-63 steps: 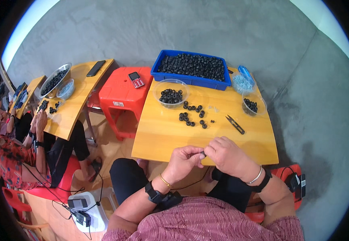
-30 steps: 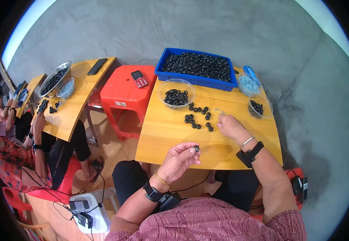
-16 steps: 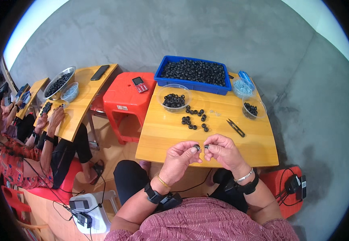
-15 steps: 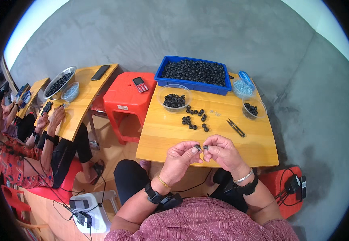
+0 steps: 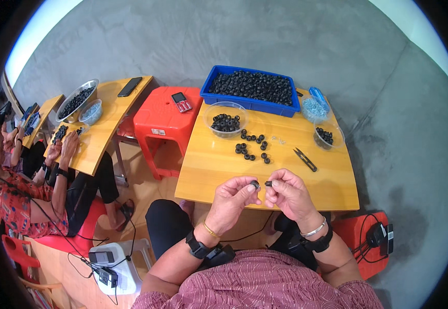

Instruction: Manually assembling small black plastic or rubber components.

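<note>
Above the near edge of the table, my left hand [image 5: 230,202] pinches a small round black part [image 5: 255,184] between thumb and fingertips. My right hand [image 5: 293,198] sits close beside it, its thumb and finger closed on a smaller dark piece [image 5: 269,183]. A narrow gap separates the two pieces. Ahead of my hands lie several loose round black parts [image 5: 241,149], some with a hole showing. A pair of black thread snips [image 5: 305,159] rests to their right, and a few tiny clear pieces [image 5: 278,139] lie beyond.
At the back stands a blue tray [image 5: 255,106] heaped with black parts. Clear bowls [image 5: 225,135] [image 5: 332,147] hold more; another bowl [image 5: 314,116] holds pale blue bits. On the left, a red stool [image 5: 162,110] carries a phone [image 5: 181,102]. A co-worker [image 5: 31,206] sits farther left.
My hands have drawn slightly apart, so the gap between the two pieces is wider. The dark piece in my right hand shows more of its side. The view has shifted slightly.
</note>
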A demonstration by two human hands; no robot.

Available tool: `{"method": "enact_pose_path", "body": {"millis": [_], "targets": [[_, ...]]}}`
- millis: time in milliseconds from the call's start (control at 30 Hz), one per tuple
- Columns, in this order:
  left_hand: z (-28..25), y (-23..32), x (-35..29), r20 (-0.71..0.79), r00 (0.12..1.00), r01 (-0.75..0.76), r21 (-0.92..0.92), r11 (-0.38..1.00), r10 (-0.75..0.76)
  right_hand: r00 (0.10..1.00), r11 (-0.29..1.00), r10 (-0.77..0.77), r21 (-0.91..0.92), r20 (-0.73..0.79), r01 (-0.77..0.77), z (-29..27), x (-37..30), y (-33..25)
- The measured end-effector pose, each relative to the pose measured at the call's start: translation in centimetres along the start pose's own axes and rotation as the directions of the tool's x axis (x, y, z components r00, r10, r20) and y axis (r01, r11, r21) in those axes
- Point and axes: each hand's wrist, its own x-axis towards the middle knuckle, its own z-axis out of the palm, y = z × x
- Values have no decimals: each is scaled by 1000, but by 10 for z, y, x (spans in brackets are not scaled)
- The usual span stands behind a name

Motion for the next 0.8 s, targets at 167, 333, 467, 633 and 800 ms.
{"method": "enact_pose_path", "body": {"millis": [167,333,467,633,800], "targets": [[-4,-3,1,-23,999,-35,75,997,36,999,999,17,-27,-40,-19,0,-1,7],[-7,-4,1,-38,998,-50,107,993,54,999,1000,21,-18,-41,-21,-3,1,11],[-8,-6,2,-39,997,-55,143,988,61,999,1000,22,7,-23,-22,-3,2,12],[-7,-5,2,-50,996,-61,156,986,70,1000,1000,16,3,-18,-16,-2,3,13],[-6,-4,2,-70,994,-72,198,978,87,999,1000,4,-19,-33,-5,-1,2,13]]}}
